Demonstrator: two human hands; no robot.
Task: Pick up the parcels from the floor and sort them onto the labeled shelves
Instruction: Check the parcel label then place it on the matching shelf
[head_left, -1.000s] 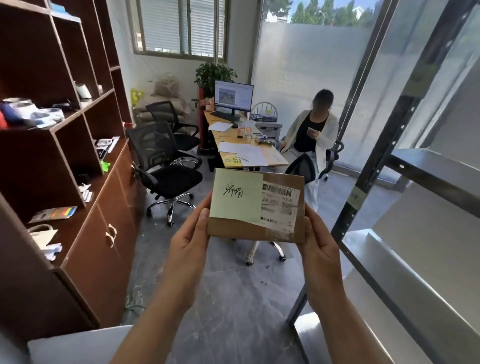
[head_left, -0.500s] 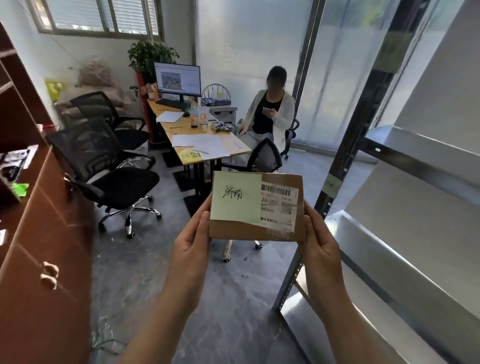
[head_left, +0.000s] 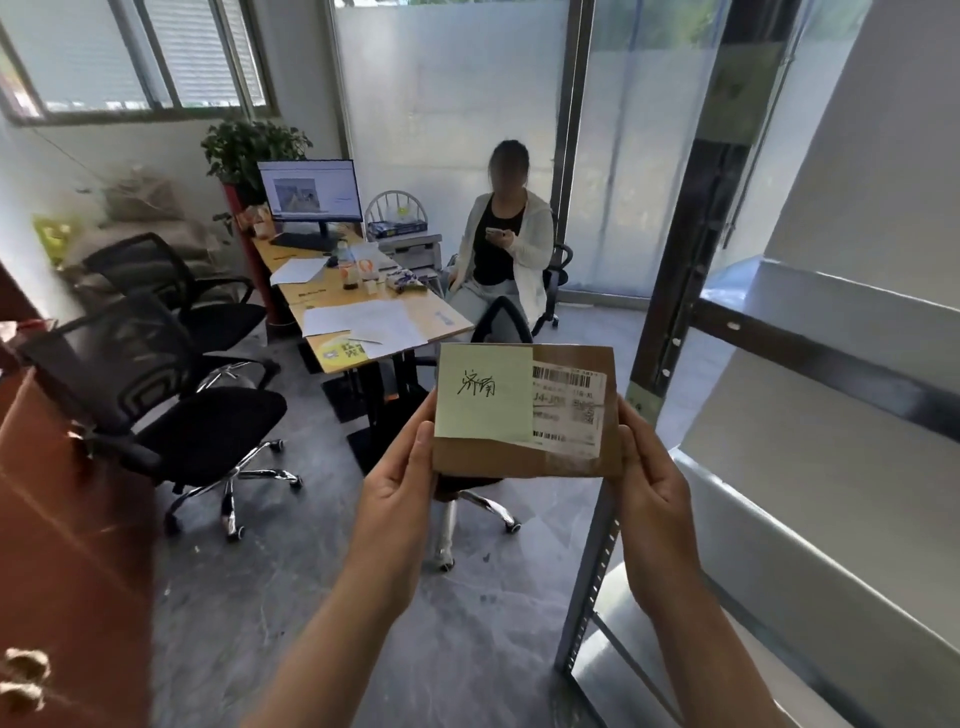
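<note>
Office with grey tiled floor (head_left: 426, 649), grey metal shelving rack (head_left: 810, 525) standing right | left hand (head_left: 397, 491) and right hand (head_left: 652, 486) gripping opposite short edges of flat brown cardboard parcel (head_left: 524, 460), held up mid-scene | seeming light, stiff; edge grip suiting | green sticky note (head_left: 483, 392) showing handwritten characters; white barcode label (head_left: 569, 410) reading "J4-".

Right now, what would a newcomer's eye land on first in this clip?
The brown parcel held up at centre frame between the left hand and right hand, its green sticky note handwritten beside a barcode label. Behind it, a seated person at the desk; grey metal shelving fills the right.
</note>
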